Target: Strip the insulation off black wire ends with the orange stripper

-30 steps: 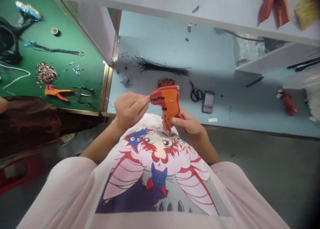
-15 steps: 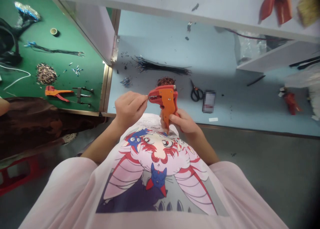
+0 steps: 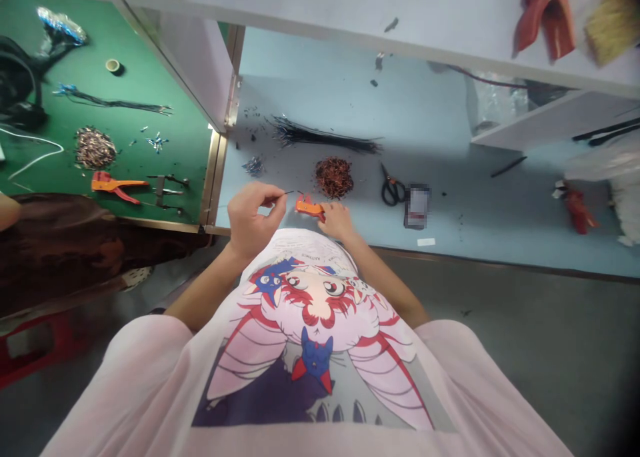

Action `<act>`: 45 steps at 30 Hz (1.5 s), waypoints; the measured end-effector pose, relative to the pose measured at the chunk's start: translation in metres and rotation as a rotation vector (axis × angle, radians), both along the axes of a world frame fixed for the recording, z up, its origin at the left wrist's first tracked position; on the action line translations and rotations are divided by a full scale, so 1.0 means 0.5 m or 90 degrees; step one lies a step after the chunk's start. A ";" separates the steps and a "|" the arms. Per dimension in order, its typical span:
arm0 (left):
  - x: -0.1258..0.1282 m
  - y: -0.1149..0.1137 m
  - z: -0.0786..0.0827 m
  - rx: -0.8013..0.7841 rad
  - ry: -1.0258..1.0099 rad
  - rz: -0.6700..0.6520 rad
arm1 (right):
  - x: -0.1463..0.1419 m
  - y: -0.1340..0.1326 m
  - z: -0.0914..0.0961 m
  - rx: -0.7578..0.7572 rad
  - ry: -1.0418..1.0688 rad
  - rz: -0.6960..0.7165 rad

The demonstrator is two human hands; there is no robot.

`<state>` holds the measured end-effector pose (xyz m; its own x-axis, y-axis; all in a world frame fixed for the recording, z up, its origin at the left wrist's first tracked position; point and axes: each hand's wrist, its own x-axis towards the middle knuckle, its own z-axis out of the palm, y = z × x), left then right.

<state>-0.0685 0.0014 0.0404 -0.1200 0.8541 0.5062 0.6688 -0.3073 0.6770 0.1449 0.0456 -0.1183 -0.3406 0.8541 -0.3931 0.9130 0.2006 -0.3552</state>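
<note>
Between thumb and fingers, my left hand (image 3: 257, 218) pinches a thin dark wire (image 3: 291, 192) that sticks out to the right. My right hand (image 3: 339, 222) is closed round the handle of an orange and red wire stripper (image 3: 310, 208), low over the blue tabletop. The stripper's jaws point left, near the wire's tip; whether they touch, I cannot tell. Just behind the tool lies a heap of small copper-coloured clippings (image 3: 335, 178). Farther back stretches a bundle of black wires (image 3: 327, 137). A little pile of blue-grey bits (image 3: 253, 166) is behind my left hand.
Black scissors (image 3: 393, 186) and a phone (image 3: 417, 206) lie to the right. A white shelf (image 3: 320, 14) crosses above the back. On the green table (image 3: 165, 137) at left are another wire stripper (image 3: 119, 186) and more clippings (image 3: 95, 147). A co-worker's arm (image 3: 9, 212) shows at the far left.
The wire stripper has turned from upright to lying nearly level and dropped lower, uncovering the copper heap. My left hand has drawn slightly left, with the wire now apart from the upright tool position.
</note>
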 end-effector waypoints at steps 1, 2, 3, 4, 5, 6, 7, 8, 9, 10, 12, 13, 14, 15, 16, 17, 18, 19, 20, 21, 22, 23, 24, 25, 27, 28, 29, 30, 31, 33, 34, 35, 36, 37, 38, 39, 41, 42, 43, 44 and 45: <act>0.001 -0.001 -0.001 0.012 0.013 -0.003 | -0.006 -0.002 -0.014 -0.008 0.007 0.008; 0.002 -0.001 -0.001 0.025 0.027 -0.006 | -0.012 -0.003 -0.025 -0.014 0.012 0.016; 0.002 -0.002 -0.002 0.036 0.042 -0.007 | -0.017 -0.003 -0.032 -0.021 0.019 0.023; 0.002 -0.002 -0.003 0.046 0.056 -0.009 | -0.022 -0.002 -0.035 -0.026 0.030 0.029; 0.002 -0.002 -0.004 0.055 0.070 -0.011 | -0.027 0.001 -0.034 -0.029 0.044 0.032; 0.002 -0.002 -0.005 0.062 0.083 -0.013 | -0.032 0.004 -0.028 -0.029 0.063 0.034; 0.001 -0.002 -0.006 0.068 0.095 -0.016 | -0.038 0.008 -0.017 -0.027 0.084 0.033; 0.001 -0.002 -0.007 0.070 0.105 -0.018 | -0.044 0.011 -0.001 -0.022 0.102 0.033; 0.001 -0.002 -0.009 0.069 0.112 -0.022 | -0.050 0.012 0.021 -0.012 0.135 0.025; 0.002 -0.002 -0.011 0.065 0.118 -0.028 | -0.055 0.012 0.047 -0.001 0.187 0.012; 0.006 -0.001 -0.016 0.050 0.122 -0.046 | -0.063 0.008 0.109 0.030 0.380 -0.046; 0.009 -0.001 -0.018 0.041 0.122 -0.056 | -0.066 0.005 0.140 0.042 0.508 -0.073; 0.013 -0.001 -0.019 0.035 0.123 -0.066 | -0.067 0.000 0.171 0.049 0.593 -0.085; 0.016 -0.001 -0.020 0.030 0.126 -0.075 | -0.068 -0.004 0.198 0.058 0.644 -0.093; 0.020 -0.001 -0.020 0.027 0.131 -0.084 | -0.068 -0.008 0.220 0.070 0.665 -0.094; 0.023 -0.001 -0.020 0.023 0.138 -0.093 | -0.068 -0.012 0.238 0.084 0.663 -0.094; 0.024 -0.002 -0.020 0.020 0.143 -0.100 | -0.067 -0.015 0.252 0.100 0.651 -0.092; 0.025 -0.002 -0.019 0.019 0.146 -0.106 | -0.065 -0.017 0.261 0.118 0.636 -0.089; 0.025 -0.003 -0.019 0.020 0.147 -0.109 | -0.063 -0.018 0.267 0.134 0.627 -0.084; 0.024 -0.004 -0.019 0.022 0.146 -0.110 | -0.061 -0.019 0.270 0.146 0.625 -0.077; 0.022 -0.004 -0.019 0.025 0.145 -0.109 | -0.060 -0.020 0.272 0.155 0.631 -0.068; 0.020 -0.005 -0.020 0.030 0.146 -0.107 | -0.058 -0.020 0.273 0.160 0.641 -0.058; 0.019 -0.005 -0.020 0.034 0.149 -0.105 | -0.058 -0.022 0.274 0.163 0.651 -0.049; 0.018 -0.006 -0.020 0.035 0.153 -0.104 | -0.058 -0.024 0.275 0.167 0.658 -0.041; 0.020 -0.007 -0.020 0.027 0.159 -0.104 | -0.060 -0.030 0.277 0.181 0.654 -0.034; 0.023 -0.007 -0.019 0.020 0.160 -0.109 | -0.062 -0.034 0.279 0.192 0.645 -0.037; 0.026 -0.007 -0.018 0.008 0.160 -0.117 | -0.064 -0.037 0.280 0.202 0.633 -0.043; 0.029 -0.007 -0.017 -0.007 0.160 -0.128 | -0.064 -0.038 0.280 0.210 0.621 -0.051; 0.031 -0.005 -0.017 -0.025 0.160 -0.135 | -0.061 -0.038 0.280 0.220 0.612 -0.064; 0.028 -0.001 -0.018 -0.068 0.154 -0.126 | -0.044 -0.027 0.275 0.256 0.611 -0.128; 0.021 0.002 -0.020 -0.092 0.145 -0.104 | -0.028 -0.017 0.268 0.286 0.618 -0.182; 0.010 0.005 -0.024 -0.118 0.127 -0.071 | -0.007 -0.004 0.260 0.322 0.624 -0.249; -0.004 0.008 -0.029 -0.145 0.099 -0.033 | 0.017 0.010 0.248 0.359 0.629 -0.323; -0.020 0.010 -0.034 -0.174 0.062 0.002 | 0.043 0.024 0.234 0.383 0.619 -0.386; -0.035 0.011 -0.040 -0.209 0.015 0.029 | 0.068 0.037 0.218 0.390 0.598 -0.426; -0.049 0.012 -0.047 -0.242 -0.037 0.048 | 0.091 0.048 0.201 0.377 0.572 -0.436; -0.067 0.012 -0.057 -0.308 -0.145 0.055 | 0.119 0.060 0.166 0.352 0.502 -0.419; -0.069 0.012 -0.061 -0.338 -0.195 0.052 | 0.124 0.063 0.149 0.345 0.466 -0.402; -0.067 0.012 -0.064 -0.366 -0.240 0.045 | 0.123 0.066 0.133 0.346 0.432 -0.385; -0.062 0.012 -0.065 -0.389 -0.280 0.038 | 0.117 0.070 0.119 0.352 0.403 -0.372; -0.056 0.013 -0.066 -0.407 -0.314 0.032 | 0.108 0.076 0.105 0.356 0.380 -0.359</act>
<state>-0.0963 0.0079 0.0074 -0.2477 0.9482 -0.1990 0.2495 0.2609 0.9326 0.1990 0.0837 -0.0660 0.1613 0.9620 0.2202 0.6290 0.0717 -0.7741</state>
